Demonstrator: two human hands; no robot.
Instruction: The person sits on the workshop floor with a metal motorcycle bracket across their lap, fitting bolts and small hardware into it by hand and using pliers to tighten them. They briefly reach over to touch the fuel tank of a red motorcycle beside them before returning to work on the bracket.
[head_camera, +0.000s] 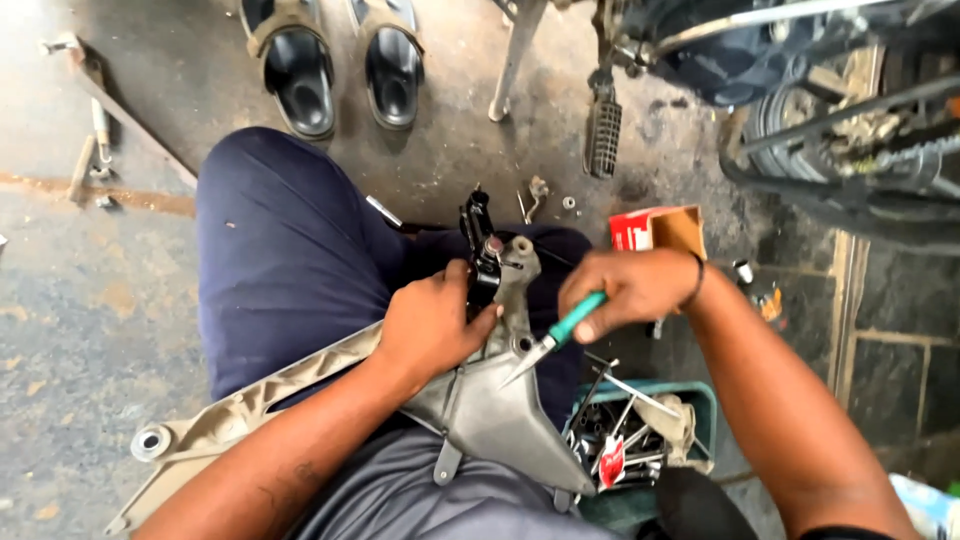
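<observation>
A large grey metal bracket (480, 410) lies across my lap, one long arm reaching down to the left. My left hand (435, 325) presses on it and grips a black part (480, 250) mounted at its top. A green-handled screwdriver (560, 335) is in my right hand (630, 290), its tip pointing down-left onto the bracket near a round hole.
A green crate (690, 400) of tools and metal bits sits by my right knee. A red and brown carton (655, 230) lies on the floor. A motorcycle wheel (850, 130) and footpeg (603, 135) stand at the upper right. Black sandals (340, 65) sit ahead, loose hardware at far left.
</observation>
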